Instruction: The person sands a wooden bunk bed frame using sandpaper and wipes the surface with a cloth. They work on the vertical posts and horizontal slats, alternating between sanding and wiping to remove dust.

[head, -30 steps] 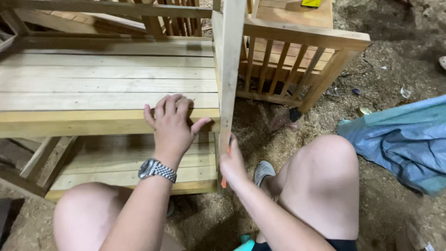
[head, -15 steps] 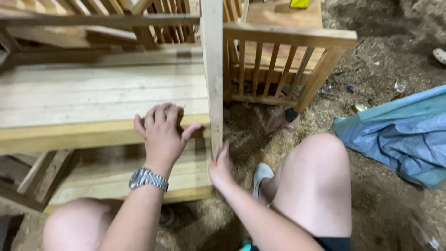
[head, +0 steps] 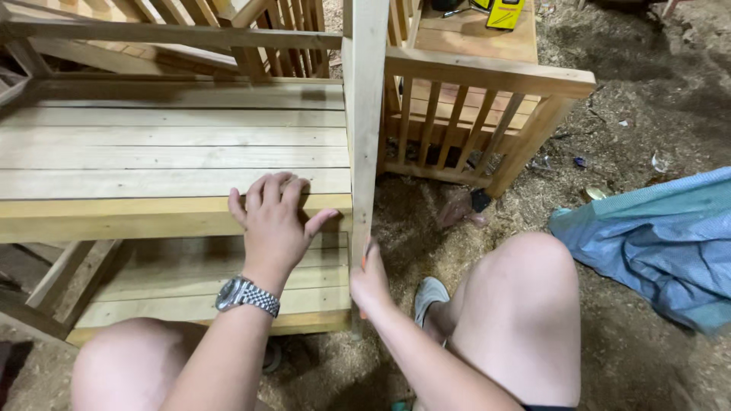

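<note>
The left hand [head: 276, 224] lay flat, fingers spread, on the front edge of the wooden shelf [head: 175, 152], beside the upright post [head: 365, 114]. The right hand [head: 370, 278] gripped the post low down, near the lower shelf [head: 205, 293], above the sawdust floor [head: 647, 99].

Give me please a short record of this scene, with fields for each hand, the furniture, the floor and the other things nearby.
left hand: left hand lies flat on the front edge of the wooden shelf; metal wristwatch on the wrist
right hand: right hand is at the lower part of the upright post; something orange shows at the fingers, too hidden to identify
furniture: second slatted wooden piece stands behind the post
floor: sawdust-covered ground
nearby: blue cloth at the right; yellow tool on the far piece
</note>
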The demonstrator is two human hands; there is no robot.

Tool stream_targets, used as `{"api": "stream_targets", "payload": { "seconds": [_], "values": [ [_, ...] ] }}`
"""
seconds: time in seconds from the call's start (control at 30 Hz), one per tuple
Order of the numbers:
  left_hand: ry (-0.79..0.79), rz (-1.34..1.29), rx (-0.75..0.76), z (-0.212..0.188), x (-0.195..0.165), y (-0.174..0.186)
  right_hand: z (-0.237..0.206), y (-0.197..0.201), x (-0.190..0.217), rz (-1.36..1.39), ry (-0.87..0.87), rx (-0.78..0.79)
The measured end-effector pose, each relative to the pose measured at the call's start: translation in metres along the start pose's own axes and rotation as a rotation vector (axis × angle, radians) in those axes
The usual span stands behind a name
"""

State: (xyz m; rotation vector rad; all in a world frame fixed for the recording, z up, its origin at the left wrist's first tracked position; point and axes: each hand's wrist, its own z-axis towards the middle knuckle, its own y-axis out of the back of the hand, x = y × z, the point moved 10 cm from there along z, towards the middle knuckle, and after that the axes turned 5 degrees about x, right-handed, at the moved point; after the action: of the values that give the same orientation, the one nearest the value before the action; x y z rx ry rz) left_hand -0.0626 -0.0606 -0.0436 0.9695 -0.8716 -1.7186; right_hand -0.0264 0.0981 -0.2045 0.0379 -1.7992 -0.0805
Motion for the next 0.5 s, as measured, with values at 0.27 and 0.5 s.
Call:
{"api": "stream_targets", "payload": {
  "seconds": [0.27, 0.5],
  "values": [
    [-0.006, 0.004, -0.021, -0.003, -0.002, 0.003, -0.001, 0.0, -0.028, 0.088, -0.12, 0.051],
    [-0.004, 0.001, -0.025, -0.002, -0.002, 0.004, 0.025, 0.004, 0.013, 0.366, -0.024, 0.101]
  ]
}}
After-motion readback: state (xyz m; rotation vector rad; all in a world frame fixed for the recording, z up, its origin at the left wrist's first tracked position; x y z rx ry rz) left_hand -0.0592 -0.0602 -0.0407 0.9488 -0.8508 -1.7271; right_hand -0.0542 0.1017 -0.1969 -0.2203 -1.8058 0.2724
